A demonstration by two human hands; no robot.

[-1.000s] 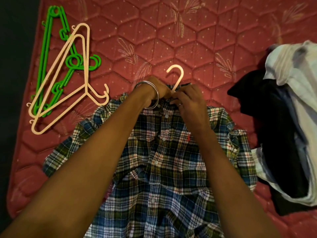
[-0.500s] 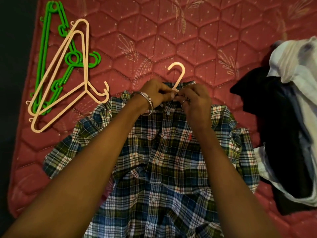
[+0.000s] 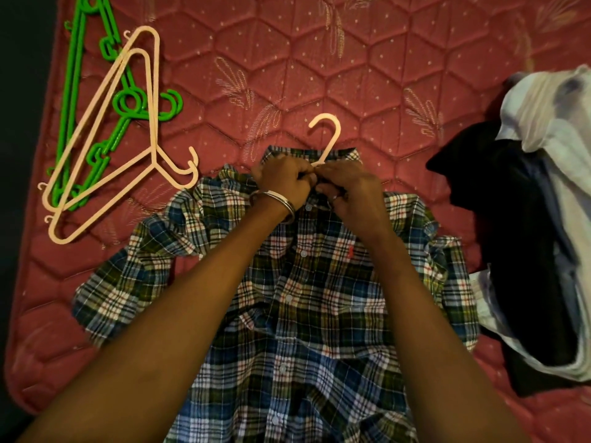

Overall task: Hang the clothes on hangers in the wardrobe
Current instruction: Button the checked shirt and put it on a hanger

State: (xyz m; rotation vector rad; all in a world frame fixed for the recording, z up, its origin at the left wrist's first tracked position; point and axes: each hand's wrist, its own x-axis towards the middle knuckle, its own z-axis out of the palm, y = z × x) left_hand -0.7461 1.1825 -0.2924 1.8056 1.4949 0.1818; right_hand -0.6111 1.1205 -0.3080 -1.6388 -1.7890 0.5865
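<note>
At about ten o'clock lie the spare hangers: green plastic hangers (image 3: 76, 100) underneath, two cream plastic hangers (image 3: 105, 145) across them, parked clear of the shirt so I can reach one for the next garment. All of it rests on the red quilted mattress (image 3: 367, 75), which serves as my flat work surface.

Centre, running down toward six o'clock, the blue, green and white plaid button-up shirt (image 3: 303, 314) lies face up with its sleeves spread. A cream hanger hook (image 3: 327, 135) pokes out of the collar at twelve o'clock, so I judge a hanger already sits inside the shoulders.

My left hand (image 3: 281, 183), a metal bangle (image 3: 275, 199) at the wrist, has its fingers curled and pinching the collar edge. Touching it, my right hand (image 3: 351, 193) pinches the opposite edge the same way; I seem to be closing the top button so the shirt cannot slide off the hanger, though the button itself is hidden.

At three o'clock waits a heap of dark and white clothes (image 3: 537, 219), not yet hung.
</note>
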